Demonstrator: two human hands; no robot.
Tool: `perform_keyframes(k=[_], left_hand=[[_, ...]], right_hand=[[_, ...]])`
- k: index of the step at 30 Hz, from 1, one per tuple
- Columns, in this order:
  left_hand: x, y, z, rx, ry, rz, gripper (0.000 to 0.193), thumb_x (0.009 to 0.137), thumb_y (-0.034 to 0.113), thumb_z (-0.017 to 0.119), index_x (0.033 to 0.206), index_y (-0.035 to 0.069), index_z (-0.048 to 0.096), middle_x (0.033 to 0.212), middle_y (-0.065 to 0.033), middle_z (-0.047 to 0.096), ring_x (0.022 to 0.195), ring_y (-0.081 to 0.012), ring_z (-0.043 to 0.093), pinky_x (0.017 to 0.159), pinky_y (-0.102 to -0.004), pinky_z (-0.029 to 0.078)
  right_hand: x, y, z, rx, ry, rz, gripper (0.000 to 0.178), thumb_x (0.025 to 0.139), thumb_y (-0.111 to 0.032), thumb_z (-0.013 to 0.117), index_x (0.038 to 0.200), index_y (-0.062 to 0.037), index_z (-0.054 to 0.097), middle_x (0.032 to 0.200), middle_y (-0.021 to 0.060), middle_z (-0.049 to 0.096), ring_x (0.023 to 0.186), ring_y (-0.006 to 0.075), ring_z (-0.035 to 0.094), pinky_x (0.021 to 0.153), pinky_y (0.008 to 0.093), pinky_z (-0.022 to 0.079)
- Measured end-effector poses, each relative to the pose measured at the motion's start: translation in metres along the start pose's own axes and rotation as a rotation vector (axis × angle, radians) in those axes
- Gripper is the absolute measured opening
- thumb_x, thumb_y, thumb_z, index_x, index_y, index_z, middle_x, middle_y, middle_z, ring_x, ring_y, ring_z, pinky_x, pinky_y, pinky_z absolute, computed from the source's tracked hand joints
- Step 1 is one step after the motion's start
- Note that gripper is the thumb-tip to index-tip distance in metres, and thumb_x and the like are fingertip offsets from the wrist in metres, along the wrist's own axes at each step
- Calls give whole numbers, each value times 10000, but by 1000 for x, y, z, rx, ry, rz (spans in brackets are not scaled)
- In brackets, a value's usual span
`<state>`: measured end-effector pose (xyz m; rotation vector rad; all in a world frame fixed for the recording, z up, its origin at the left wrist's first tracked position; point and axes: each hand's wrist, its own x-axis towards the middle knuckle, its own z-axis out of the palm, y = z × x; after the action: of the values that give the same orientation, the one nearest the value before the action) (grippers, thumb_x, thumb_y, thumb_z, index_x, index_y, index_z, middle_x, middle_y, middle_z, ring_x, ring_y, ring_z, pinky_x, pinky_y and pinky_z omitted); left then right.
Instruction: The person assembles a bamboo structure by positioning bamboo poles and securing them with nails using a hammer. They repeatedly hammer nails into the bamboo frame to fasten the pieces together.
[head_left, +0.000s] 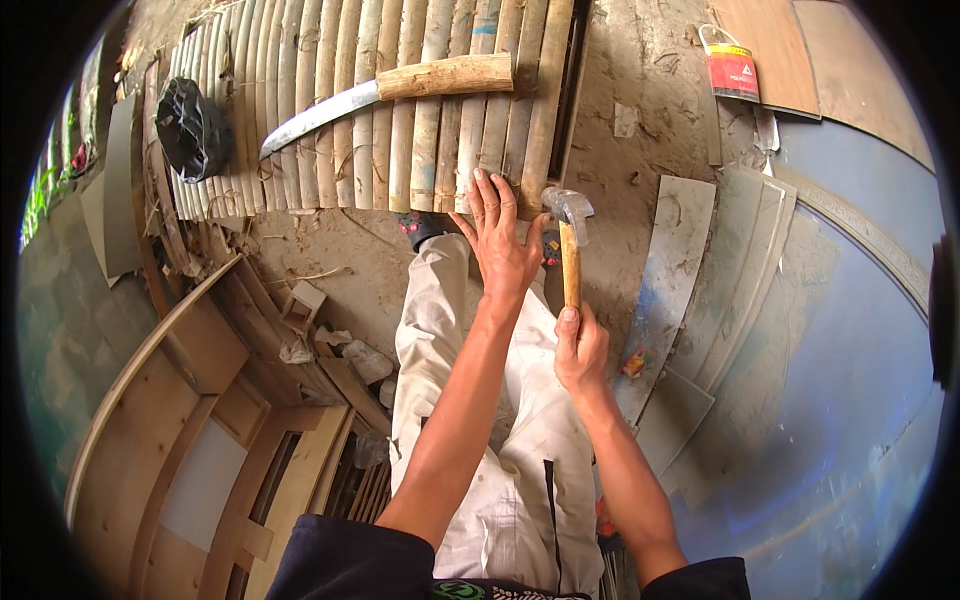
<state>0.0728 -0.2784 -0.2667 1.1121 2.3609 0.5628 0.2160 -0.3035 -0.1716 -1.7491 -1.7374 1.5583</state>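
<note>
My right hand (582, 348) is closed round the wooden handle of a claw hammer (571, 265). The hammer's metal head is at the near right corner of a bamboo slat bench (340, 150), close to the end of the last slat. My left hand (503, 240) lies against the near ends of the slats, fingers stretched out and the thumb apart, just left of the hammer head. Whether a nail is at that corner cannot be made out. A large curved knife (320, 118) with a thick wooden handle (447, 77) lies across the slats beyond my left hand.
A crumpled black plastic bag (193, 130) sits at the bench's left end. A wooden shelf unit (160, 400) stands at lower left among scraps. Boards and sheets (770, 400) lean or lie along the right. A red pail (732, 72) stands at the far right.
</note>
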Motion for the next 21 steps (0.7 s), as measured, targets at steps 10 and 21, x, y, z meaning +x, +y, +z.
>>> perform_keyframes(k=[10,21], left_hand=[[11,12,-24,-130,20,-393,1461,586,329,950,1586,50,-77,1633,-273,-126,1524,-418,-98,1137,-718,45],[20,18,-28,-129,-74,-498,1533,539,422,971,1585,76,-95,1631,-260,-150,1518,-413,-131,1145,-708,118]], right_hand=[[-1,12,0,-38,-25,-34,421,1052,-367,448,837,-16,537,594,163,558,532,371,595,517,445,450],[8,12,-9,-87,-39,-40,488,1059,-415,406,816,-8,523,596,183,531,552,386,587,539,461,445]])
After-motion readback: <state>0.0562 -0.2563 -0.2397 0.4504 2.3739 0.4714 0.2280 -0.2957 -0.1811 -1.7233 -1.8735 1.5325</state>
